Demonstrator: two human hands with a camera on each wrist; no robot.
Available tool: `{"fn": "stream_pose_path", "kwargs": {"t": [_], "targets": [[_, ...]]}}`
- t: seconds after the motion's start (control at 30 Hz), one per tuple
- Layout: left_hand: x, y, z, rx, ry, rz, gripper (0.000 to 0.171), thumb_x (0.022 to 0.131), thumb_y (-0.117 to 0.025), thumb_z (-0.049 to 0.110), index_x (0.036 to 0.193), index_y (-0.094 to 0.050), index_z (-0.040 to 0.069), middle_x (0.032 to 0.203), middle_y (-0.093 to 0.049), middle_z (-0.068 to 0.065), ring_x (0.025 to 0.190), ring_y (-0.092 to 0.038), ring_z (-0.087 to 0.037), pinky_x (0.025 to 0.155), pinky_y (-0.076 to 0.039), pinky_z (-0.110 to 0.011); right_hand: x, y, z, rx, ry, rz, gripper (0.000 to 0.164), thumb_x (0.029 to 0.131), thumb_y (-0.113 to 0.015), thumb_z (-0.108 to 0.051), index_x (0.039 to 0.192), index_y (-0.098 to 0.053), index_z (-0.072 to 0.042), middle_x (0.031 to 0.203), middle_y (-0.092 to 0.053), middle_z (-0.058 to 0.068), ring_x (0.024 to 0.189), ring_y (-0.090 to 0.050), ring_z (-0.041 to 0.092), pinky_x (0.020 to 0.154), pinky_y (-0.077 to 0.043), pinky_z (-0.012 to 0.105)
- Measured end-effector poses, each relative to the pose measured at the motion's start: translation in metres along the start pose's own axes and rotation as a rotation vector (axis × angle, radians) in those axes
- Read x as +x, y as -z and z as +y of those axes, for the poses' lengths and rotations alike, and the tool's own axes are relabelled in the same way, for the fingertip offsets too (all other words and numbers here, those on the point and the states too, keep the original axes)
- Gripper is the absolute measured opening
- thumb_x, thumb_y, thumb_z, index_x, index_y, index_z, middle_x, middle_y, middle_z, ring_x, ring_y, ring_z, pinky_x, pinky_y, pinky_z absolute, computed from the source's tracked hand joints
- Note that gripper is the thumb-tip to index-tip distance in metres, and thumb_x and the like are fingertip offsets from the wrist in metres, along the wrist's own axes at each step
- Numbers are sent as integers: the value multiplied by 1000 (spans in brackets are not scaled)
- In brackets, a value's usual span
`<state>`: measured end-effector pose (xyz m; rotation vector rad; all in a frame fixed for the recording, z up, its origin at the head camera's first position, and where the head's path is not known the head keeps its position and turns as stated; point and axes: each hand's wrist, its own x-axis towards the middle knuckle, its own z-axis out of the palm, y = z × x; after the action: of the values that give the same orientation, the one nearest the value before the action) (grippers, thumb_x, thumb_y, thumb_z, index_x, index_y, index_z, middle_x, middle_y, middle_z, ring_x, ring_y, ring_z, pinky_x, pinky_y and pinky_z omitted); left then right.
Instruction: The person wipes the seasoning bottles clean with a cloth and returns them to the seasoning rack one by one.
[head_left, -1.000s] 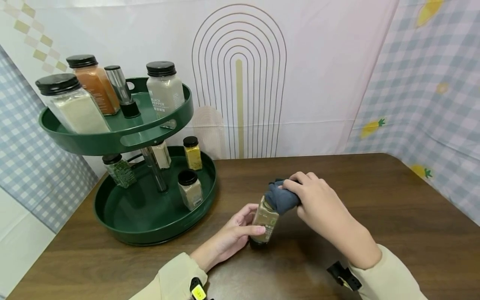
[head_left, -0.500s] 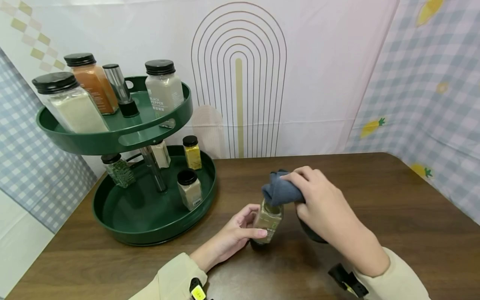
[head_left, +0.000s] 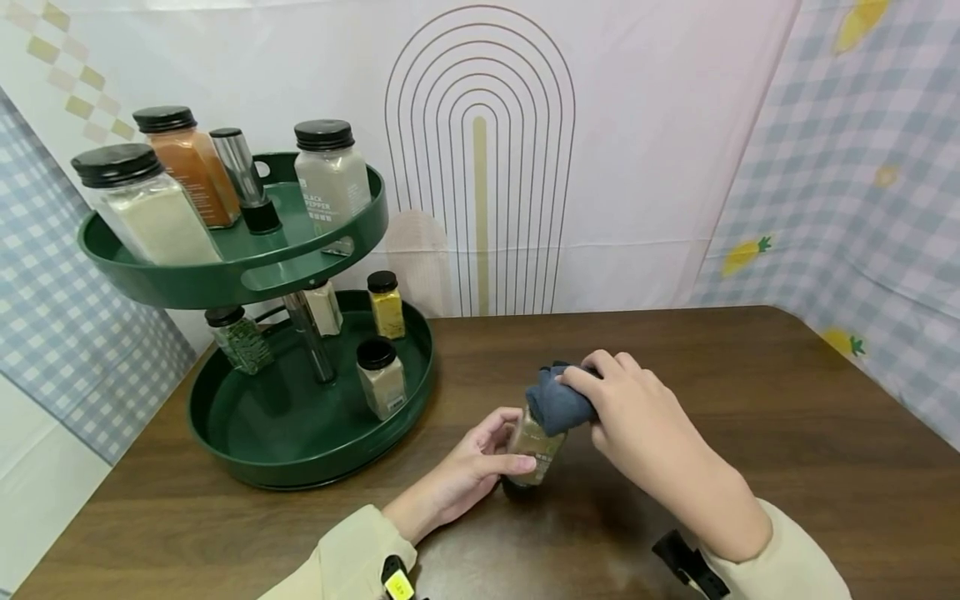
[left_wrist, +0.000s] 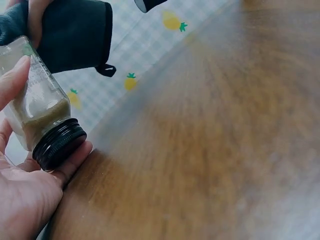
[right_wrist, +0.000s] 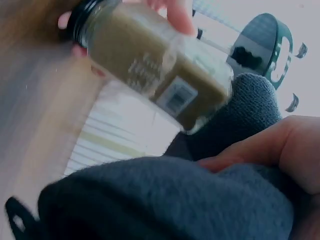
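Observation:
A clear spice jar (head_left: 538,450) of brownish-green powder is tilted upside down just over the table, its black cap (left_wrist: 59,145) lowest. My left hand (head_left: 476,467) grips it, thumb across one face and fingers behind. In my right hand (head_left: 641,412) is a bunched dark blue-grey cloth (head_left: 558,404), which covers the jar's raised base end. The right wrist view shows a barcode label on the jar (right_wrist: 150,65) and the cloth (right_wrist: 165,195) spread in front. A loose flap of cloth (left_wrist: 75,40) with a small loop hangs down in the left wrist view.
To the left stands a two-tier green turntable rack (head_left: 300,467). Its upper tray holds large black-lidded jars (head_left: 333,183) and a silver-and-black cylinder (head_left: 243,179). Several small spice jars (head_left: 382,387) stand on the lower tray. Behind the brown table (head_left: 750,375) hangs a patterned cloth backdrop.
My right hand with the cloth rose slightly over the jar's upper end, then came back down and leftward along it. My left hand and the jar have barely moved.

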<state>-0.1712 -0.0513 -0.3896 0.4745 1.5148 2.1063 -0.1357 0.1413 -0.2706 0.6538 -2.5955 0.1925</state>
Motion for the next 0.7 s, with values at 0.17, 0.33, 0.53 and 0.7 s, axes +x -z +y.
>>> {"fn": "stream_pose_path", "kwargs": {"t": [0.17,0.33,0.53,0.7], "targets": [[0,0,-1,-9,-4,-4,45,79,-70,8,119,-50,19,113,-52,-2,106,-52,-16,90,-44,-28,-2,8,11,-62,-31,-107,46,64,-71,4,104,-64,-16,95,-59,7,84,-55,29,63,-46,44],[1,1,-1,-12,-12,-3,46,80,-68,8,120,-49,20,115,-51,-2,108,-51,-16,92,-42,-29,-5,18,21,-116,-69,-135,43,67,-70,3,105,-65,-14,94,-59,10,83,-54,31,63,-45,45],[1,2,-2,-7,-14,-16,47,79,-70,8,120,-49,19,113,-52,-2,106,-52,-15,90,-44,-28,-2,20,15,11,-66,27,48,65,-64,6,109,-63,-14,102,-61,8,89,-55,29,63,-47,46],[1,1,0,-11,2,-21,57,80,-70,10,131,-45,18,119,-53,-2,107,-53,-14,93,-42,-27,-1,3,-9,32,86,110,52,59,-64,6,107,-64,-13,99,-61,7,85,-57,26,63,-50,42]]}}
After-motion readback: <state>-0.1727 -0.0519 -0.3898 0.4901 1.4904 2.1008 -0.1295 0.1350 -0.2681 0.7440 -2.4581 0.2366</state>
